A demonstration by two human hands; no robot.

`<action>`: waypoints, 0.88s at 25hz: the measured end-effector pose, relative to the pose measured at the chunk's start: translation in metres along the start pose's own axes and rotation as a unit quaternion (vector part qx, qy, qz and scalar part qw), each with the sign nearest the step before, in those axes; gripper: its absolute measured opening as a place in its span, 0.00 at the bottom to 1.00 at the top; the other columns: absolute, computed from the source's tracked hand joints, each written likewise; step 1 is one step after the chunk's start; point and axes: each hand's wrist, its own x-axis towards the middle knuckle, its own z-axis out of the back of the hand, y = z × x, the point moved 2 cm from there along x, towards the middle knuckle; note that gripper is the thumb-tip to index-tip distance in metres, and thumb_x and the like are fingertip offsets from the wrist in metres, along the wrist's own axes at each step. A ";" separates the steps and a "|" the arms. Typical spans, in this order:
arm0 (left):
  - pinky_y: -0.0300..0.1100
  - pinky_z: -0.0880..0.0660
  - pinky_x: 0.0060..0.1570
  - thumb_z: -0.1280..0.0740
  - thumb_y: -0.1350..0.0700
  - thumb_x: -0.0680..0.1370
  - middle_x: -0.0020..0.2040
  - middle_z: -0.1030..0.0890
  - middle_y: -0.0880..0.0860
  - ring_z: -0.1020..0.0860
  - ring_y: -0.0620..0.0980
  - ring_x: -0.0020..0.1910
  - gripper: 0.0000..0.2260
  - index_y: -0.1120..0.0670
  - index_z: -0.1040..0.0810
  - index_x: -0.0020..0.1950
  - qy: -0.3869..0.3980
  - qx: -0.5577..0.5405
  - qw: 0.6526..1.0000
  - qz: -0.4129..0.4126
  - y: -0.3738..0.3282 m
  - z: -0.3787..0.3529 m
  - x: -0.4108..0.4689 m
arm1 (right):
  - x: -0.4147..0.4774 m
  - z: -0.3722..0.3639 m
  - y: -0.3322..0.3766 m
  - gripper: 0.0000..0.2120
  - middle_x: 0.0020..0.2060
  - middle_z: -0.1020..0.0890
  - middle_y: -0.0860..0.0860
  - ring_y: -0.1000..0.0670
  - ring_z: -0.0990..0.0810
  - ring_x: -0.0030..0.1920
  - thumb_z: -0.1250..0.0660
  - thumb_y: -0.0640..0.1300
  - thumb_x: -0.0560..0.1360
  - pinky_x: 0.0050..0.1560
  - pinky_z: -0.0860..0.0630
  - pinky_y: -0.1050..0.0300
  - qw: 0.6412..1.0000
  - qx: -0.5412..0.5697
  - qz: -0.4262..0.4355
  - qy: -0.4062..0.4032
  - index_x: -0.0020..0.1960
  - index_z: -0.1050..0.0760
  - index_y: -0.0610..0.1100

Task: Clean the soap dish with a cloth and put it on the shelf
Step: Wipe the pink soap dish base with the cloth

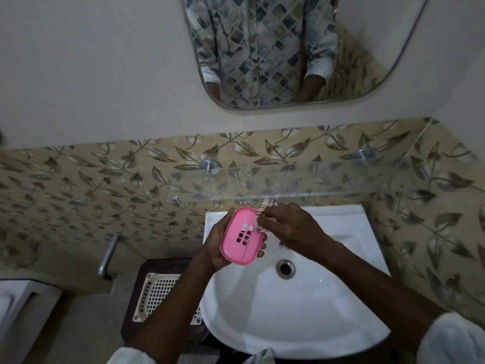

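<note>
My left hand (216,245) grips the pink soap dish (242,236) over the white sink (341,298); my right hand (291,227) pinches the cloth (262,219) against its far right edge.

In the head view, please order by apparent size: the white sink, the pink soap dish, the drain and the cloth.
1. white sink
2. pink soap dish
3. drain and cloth: not ranked, because the right hand covers most of the cloth.

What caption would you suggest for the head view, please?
Above a white basin, the left hand holds a pink soap dish; the right hand holds a cloth against its rim.
</note>
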 end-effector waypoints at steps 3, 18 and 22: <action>0.55 0.21 0.50 0.35 0.38 0.74 0.51 0.17 0.64 0.18 0.62 0.46 0.29 0.60 0.21 0.63 -0.050 0.001 0.999 -0.002 0.001 0.001 -0.001 | -0.008 -0.006 0.011 0.15 0.48 0.18 0.44 0.43 0.20 0.45 0.25 0.34 0.66 0.43 0.27 0.51 0.997 -0.011 0.067 0.025 0.52 0.18 0.42; 0.53 0.23 0.52 0.43 0.41 0.81 0.52 0.18 0.62 0.20 0.60 0.49 0.25 0.59 0.25 0.67 -0.295 0.052 0.947 -0.111 0.008 0.004 0.015 | 0.003 -0.017 0.051 0.11 0.47 0.19 0.45 0.42 0.18 0.44 0.33 0.45 0.69 0.40 0.25 0.54 0.940 0.115 -0.142 0.287 0.49 0.21 0.42; 0.48 0.18 0.43 0.41 0.39 0.80 0.44 0.15 0.58 0.16 0.56 0.43 0.25 0.58 0.22 0.62 -0.346 0.076 0.923 -0.151 0.016 0.009 0.018 | 0.017 -0.019 0.049 0.10 0.48 0.19 0.46 0.43 0.18 0.45 0.33 0.45 0.71 0.40 0.28 0.55 0.943 0.130 -0.142 0.271 0.50 0.22 0.42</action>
